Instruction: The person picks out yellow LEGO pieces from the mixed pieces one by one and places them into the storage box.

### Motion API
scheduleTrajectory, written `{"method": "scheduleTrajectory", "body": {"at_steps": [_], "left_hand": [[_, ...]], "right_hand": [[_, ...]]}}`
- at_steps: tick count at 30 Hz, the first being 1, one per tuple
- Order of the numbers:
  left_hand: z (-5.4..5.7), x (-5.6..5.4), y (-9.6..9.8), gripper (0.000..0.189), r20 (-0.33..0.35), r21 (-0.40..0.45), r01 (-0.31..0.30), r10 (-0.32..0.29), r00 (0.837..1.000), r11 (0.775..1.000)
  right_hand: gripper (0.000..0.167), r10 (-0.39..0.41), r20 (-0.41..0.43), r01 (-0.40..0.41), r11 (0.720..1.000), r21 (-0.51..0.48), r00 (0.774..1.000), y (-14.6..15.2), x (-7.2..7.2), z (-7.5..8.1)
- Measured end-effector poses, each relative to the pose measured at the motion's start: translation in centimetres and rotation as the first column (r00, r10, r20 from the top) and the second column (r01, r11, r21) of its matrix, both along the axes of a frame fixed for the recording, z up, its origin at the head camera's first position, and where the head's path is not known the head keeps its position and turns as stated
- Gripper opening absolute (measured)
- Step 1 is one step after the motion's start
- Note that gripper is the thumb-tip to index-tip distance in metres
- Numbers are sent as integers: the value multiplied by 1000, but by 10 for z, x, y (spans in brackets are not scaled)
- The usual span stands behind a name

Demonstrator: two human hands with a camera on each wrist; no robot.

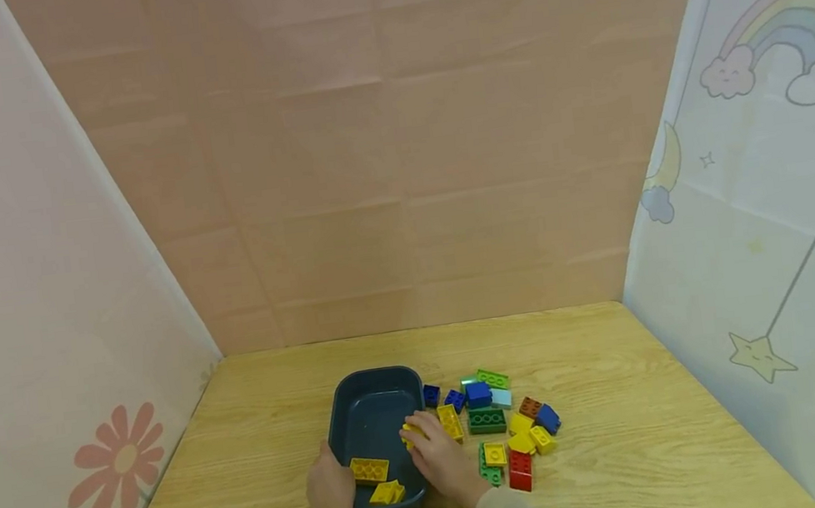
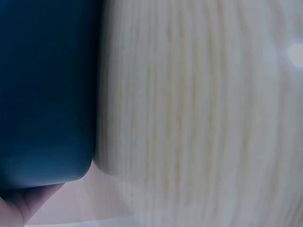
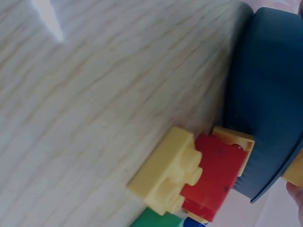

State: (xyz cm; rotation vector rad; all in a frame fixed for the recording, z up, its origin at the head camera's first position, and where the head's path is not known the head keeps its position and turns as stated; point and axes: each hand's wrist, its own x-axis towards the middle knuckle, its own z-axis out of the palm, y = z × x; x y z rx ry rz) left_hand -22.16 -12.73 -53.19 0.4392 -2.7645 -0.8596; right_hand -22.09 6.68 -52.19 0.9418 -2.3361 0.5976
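A dark blue plastic bin [image 1: 375, 417] stands on the wooden table, with a yellow toy brick [image 1: 369, 469] and another yellow piece [image 1: 386, 493] lying in its near end. My left hand [image 1: 330, 491] grips the bin's left wall; in the left wrist view only part of that hand [image 2: 35, 201] shows below the bin. Over the bin's right rim, my right hand [image 1: 444, 458] holds a yellow brick [image 1: 409, 435], mostly hidden by the fingers. The right wrist view catches that brick [image 3: 296, 171] and a fingertip at its right edge.
Right of the bin lie loose toy bricks: a yellow one [image 1: 450, 423], a dark green one [image 1: 487, 422], a red one [image 1: 520, 471], blue ones [image 1: 478, 395] and several others. A peach-coloured back wall [image 1: 397, 163] and patterned side walls [image 1: 770, 187] enclose the table.
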Motion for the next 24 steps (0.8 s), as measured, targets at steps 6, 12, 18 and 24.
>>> {"method": "scheduleTrajectory", "body": {"at_steps": [6, 12, 18, 24], "left_hand": [[-3, -2, 0, 41, -14, 9, -6, 6, 1000, 1000], [-3, -1, 0, 44, -9, 15, -9, 9, 1000, 1000], [-1, 1, -1, 44, -15, 15, 2, -2, 1000, 1000], [-1, 0, -1, 44, -14, 18, 4, -4, 1000, 1000]], "right_hand": [[29, 51, -20, -51, 999, -12, 999, -3, 2, 4], [29, 106, -32, -106, 994, -7, 994, -7, 3, 0], [27, 162, -8, -162, 986, 36, 987, -10, 5, -5], [22, 182, 78, -190, 976, 107, 980, -12, 7, -5]]}}
